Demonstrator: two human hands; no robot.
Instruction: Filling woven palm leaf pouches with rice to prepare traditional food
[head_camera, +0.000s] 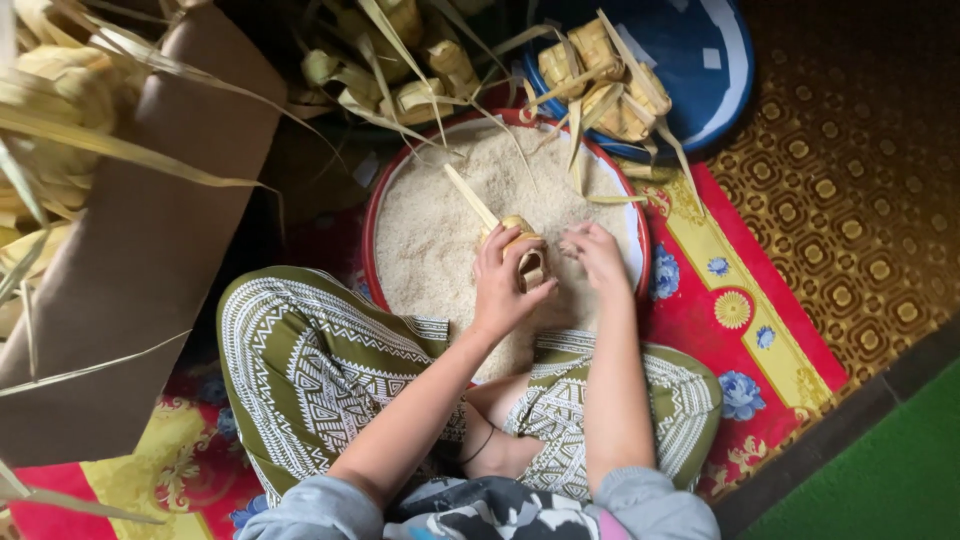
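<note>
Woven leaf pouch gripped in left hand fingers, right hand seemingly loosely curled over rice basin.

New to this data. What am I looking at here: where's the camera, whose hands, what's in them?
There is no machine here, only a person working with bare hands. The one picture comes from a camera worn on that person's head, looking down, so the arms enter from the bottom edge. The person sits cross-legged in green patterned trousers on a red and yellow floral mat. In front of the legs is a round red-rimmed basin full of uncooked white rice. The left hand holds a small woven palm-leaf pouch with a long leaf strip sticking out. The right hand rests fingers-down on the rice beside it. More woven pouches lie on a blue lid behind the basin; loose palm leaves sit at left.
</note>
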